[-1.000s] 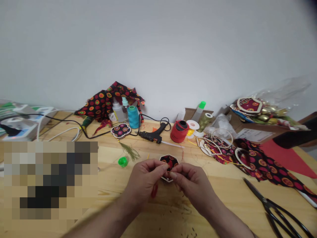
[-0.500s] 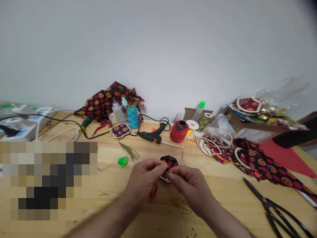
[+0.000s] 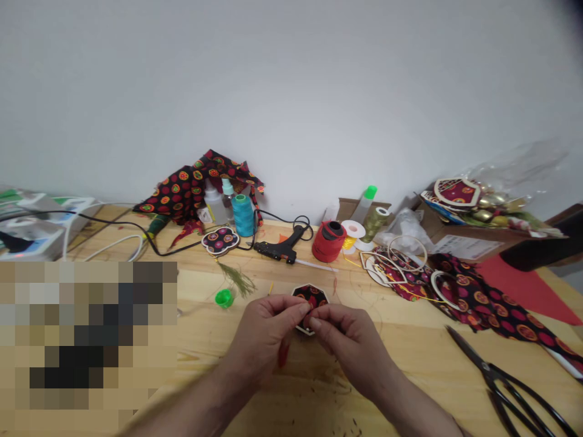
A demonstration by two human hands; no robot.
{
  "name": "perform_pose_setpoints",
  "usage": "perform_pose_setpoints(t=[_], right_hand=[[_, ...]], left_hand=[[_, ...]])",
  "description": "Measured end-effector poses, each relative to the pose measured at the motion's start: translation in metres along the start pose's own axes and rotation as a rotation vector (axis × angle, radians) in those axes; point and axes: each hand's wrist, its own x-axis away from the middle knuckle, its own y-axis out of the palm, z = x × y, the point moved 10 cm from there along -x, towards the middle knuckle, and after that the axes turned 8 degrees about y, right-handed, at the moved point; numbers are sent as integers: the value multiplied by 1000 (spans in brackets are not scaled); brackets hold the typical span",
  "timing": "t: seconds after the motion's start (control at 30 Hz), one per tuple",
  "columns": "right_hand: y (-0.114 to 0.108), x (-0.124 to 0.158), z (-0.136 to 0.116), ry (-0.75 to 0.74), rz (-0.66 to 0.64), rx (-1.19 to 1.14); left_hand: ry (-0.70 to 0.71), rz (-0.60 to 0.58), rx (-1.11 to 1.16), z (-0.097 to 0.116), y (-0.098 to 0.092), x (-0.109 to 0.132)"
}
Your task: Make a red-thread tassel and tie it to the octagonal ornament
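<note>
My left hand (image 3: 268,325) is closed in a pinch, with a red cord (image 3: 283,353) hanging in a loop beneath its fingers. Facing it, my right hand (image 3: 348,337) pinches with thumb and forefinger, and a bit of the same red shows between the two hands. The fingertips nearly touch, so the exact grip is partly hidden. Just behind them is an octagonal ornament (image 3: 321,295), dark patterned fabric with a pale wooden rim, its near part covered by my fingers.
Large black scissors (image 3: 487,368) lie at the right. A glue gun (image 3: 282,249), a red thread cone (image 3: 328,241) and a turquoise thread cone (image 3: 245,216) stand behind. A green cup (image 3: 224,298) is left of my hands. Patterned fabric (image 3: 483,291) and wooden frames lie right.
My hands stay in nearly the same place, both still pinching. The red cord loop below my left hand has swung and looks narrower. The view has shifted very slightly.
</note>
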Motion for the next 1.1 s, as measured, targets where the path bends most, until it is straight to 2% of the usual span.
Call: perform_pose_setpoints(t=[0.23, 0.47, 0.83, 1.1], right_hand=[[5, 3, -5, -50, -52, 53], [15, 12, -18, -194, -90, 167], [22, 24, -23, -343, -45, 509], [24, 28, -30, -405, -45, 594]], left_hand=[[-23, 28, 29, -4, -2, 0], [-41, 65, 39, -4, -4, 2], [-41, 114, 54, -9, -7, 4], [-57, 107, 40, -9, -6, 6]])
